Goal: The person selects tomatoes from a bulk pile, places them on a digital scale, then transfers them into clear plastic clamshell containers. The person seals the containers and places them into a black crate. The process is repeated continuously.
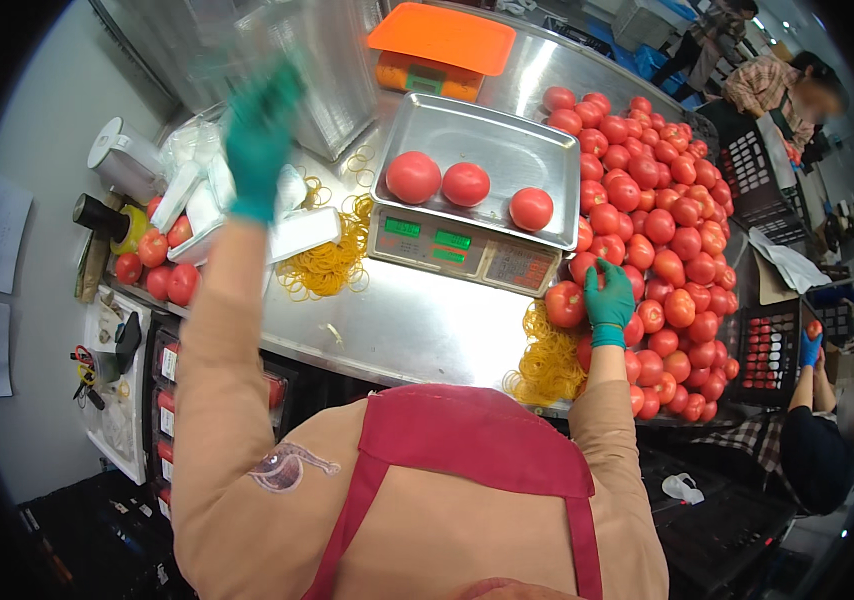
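Note:
My left hand [258, 142], in a green glove, is raised at the upper left, blurred, in front of stacked clear plastic containers [329, 82]; whether it holds one cannot be told. In the middle, three tomatoes [413, 178] lie in the metal pan [487, 135] of a digital scale [464, 251] with lit green displays. My right hand [609, 300], also green-gloved, rests on the near left edge of a big heap of tomatoes [644, 171], just right of the scale. Its fingers touch the tomatoes; any grip is hidden. Yellow rubber bands [326, 262] lie left of the scale, more [547, 364] below it.
An orange-topped scale [442, 37] stands behind. At left are white trays [305, 234], a white pitcher [123, 154], more tomatoes and a foam box [116, 382] with scissors. Black crates [764, 176] stand right of the steel table [397, 315]; other people work beyond them.

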Action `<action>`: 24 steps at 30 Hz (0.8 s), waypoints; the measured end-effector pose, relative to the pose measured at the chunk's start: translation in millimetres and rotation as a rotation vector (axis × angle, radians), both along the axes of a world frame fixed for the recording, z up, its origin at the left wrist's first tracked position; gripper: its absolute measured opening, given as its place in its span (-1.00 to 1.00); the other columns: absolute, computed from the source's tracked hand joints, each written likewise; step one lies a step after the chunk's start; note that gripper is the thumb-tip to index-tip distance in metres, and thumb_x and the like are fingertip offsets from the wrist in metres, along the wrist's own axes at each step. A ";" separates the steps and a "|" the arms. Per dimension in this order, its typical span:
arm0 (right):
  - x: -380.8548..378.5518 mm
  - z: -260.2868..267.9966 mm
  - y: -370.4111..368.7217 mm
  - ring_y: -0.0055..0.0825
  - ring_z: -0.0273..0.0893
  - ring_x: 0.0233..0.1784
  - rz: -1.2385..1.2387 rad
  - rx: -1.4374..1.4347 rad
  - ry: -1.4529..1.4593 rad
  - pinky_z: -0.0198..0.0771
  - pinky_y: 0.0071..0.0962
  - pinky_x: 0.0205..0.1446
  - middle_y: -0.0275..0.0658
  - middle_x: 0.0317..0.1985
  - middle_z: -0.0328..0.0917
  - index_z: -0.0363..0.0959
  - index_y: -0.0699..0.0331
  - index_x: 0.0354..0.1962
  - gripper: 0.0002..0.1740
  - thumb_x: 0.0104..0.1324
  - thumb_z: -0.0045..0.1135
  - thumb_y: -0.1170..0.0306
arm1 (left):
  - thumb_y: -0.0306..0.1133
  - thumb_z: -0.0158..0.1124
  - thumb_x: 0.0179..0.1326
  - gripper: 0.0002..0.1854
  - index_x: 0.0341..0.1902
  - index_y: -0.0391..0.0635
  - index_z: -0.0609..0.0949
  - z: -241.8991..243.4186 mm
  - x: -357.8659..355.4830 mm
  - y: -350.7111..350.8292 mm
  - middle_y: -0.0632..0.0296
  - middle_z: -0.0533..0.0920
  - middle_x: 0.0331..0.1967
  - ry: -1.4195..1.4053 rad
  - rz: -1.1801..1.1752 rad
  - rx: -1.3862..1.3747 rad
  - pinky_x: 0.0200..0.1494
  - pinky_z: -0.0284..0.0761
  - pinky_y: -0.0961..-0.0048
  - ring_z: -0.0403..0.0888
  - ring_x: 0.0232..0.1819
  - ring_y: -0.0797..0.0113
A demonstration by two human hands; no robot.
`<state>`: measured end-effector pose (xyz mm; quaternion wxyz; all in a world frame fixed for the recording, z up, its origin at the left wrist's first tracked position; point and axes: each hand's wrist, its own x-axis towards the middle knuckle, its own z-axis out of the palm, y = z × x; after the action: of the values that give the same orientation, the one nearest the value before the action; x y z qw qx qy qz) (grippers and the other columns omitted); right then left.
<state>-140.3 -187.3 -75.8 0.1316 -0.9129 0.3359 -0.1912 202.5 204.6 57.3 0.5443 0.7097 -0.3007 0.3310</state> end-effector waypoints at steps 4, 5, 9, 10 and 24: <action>0.1 -2.6 -6.7 -0.09 0.51 0.00 0.079 -0.088 -0.026 0.43 -0.21 0.09 -0.07 -0.06 0.56 0.54 0.24 0.00 -0.53 0.22 0.19 0.14 | -0.41 0.19 0.27 -0.71 0.06 0.02 0.65 -97.7 -182.0 16.8 0.28 0.64 -0.39 -0.370 0.140 1.243 -0.43 0.49 0.41 0.58 -0.46 0.38; 6.8 1.8 -2.9 -0.09 0.50 0.01 0.131 -0.193 -0.083 0.41 -0.20 0.11 -0.07 -0.06 0.55 0.52 0.25 0.01 -0.52 0.21 0.20 0.15 | -0.38 0.17 0.25 -0.64 0.13 0.09 0.60 -124.3 -203.2 20.4 0.27 0.62 -0.40 -0.181 -0.150 1.094 -0.45 0.48 0.39 0.58 -0.46 0.31; 66.6 52.1 48.2 -0.08 0.46 0.03 0.408 -0.146 -0.381 0.37 -0.18 0.14 -0.08 -0.07 0.54 0.48 0.26 0.03 -0.52 0.16 0.25 0.29 | -0.33 0.18 0.21 -0.58 0.18 0.15 0.56 -174.5 -253.4 20.0 0.26 0.64 -0.39 0.043 -0.637 1.119 -0.42 0.52 0.29 0.62 -0.41 0.20; 84.5 72.6 71.2 -0.06 0.46 0.04 0.474 -0.108 -0.364 0.37 -0.17 0.13 -0.07 -0.06 0.53 0.46 0.25 0.06 -0.50 0.15 0.24 0.32 | -0.34 0.19 0.19 -0.57 0.17 0.16 0.57 -178.9 -256.9 20.1 0.28 0.63 -0.39 0.051 -0.690 1.181 -0.41 0.53 0.27 0.63 -0.38 0.21; 252.7 80.2 165.2 -0.11 0.50 0.10 0.781 0.143 0.229 0.35 -0.14 0.15 -0.06 0.07 0.47 0.25 0.10 0.26 0.01 -0.16 0.40 -0.05 | -0.26 0.35 0.10 -0.56 0.12 0.23 0.62 -154.6 -245.9 -5.4 0.15 0.67 -0.32 0.329 -0.801 1.260 -0.27 0.54 0.18 0.63 -0.32 0.07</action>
<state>112.4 -22.0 4.5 0.2192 -0.9756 -0.0106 -0.0001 -43.4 199.2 -97.3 0.1527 0.7630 -0.5823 -0.2356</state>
